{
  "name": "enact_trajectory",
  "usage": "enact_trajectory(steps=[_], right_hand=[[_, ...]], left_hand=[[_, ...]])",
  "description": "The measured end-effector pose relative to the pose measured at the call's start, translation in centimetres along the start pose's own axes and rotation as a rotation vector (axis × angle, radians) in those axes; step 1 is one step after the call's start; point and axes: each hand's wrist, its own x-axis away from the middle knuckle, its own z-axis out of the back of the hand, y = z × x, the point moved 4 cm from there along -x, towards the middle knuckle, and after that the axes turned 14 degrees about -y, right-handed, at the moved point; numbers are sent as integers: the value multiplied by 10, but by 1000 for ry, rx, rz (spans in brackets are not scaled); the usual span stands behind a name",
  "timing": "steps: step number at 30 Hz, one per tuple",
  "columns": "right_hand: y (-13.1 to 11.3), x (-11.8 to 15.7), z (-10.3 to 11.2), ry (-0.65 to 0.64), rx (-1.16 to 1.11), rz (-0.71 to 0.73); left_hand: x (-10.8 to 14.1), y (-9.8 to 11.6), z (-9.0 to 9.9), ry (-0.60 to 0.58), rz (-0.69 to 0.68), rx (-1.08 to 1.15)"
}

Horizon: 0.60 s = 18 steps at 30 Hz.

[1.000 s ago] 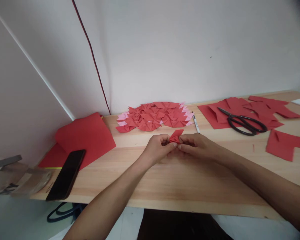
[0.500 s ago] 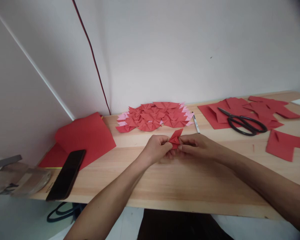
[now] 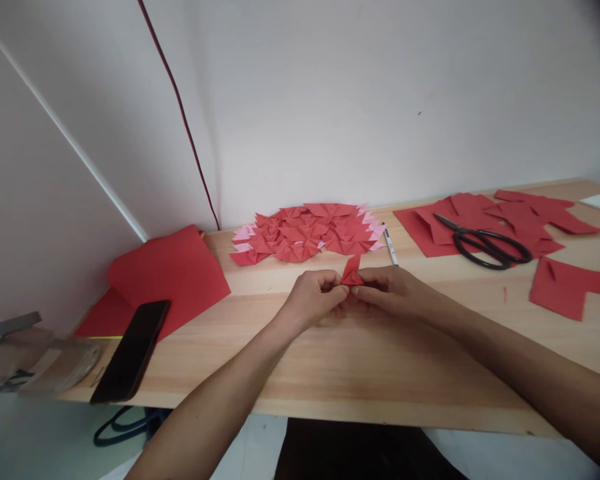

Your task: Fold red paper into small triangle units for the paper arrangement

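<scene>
Between my two hands, above the middle of the wooden table, is a small folded red paper (image 3: 351, 272) with one flap pointing up. My left hand (image 3: 319, 297) pinches its left side between thumb and fingers. On the right side, my right hand (image 3: 387, 288) grips it the same way, the thumbs nearly meeting at its lower edge. The fingertips hide part of the folds. Just behind the hands lies a pile of folded red and pink papers (image 3: 305, 233), with a marker (image 3: 390, 245) to its right.
Black-handled scissors (image 3: 485, 247) rest on cut red papers (image 3: 465, 213) at the right, near an L-shaped red piece (image 3: 560, 290). At the left are red sheets (image 3: 170, 273), a dark phone (image 3: 133, 350) and a clear container (image 3: 55, 363). The table's front edge (image 3: 380, 417) is near.
Both thumbs have come closer together at the folded paper's lower edge. The lower part of the paper is now less visible, and its upper flap stands more upright.
</scene>
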Motion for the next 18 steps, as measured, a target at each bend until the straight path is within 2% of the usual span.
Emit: enact_trajectory(steps=[10,15,18], right_hand=[[4,0,2,-59,-103,-12],[7,1,3,-158,-152,7],[7,2,3,-172,-149,12]], left_hand=[[3,7,-1,-2,2,80],[3,6,0,-6,8,47],[2,3,0,-14,29,-21]])
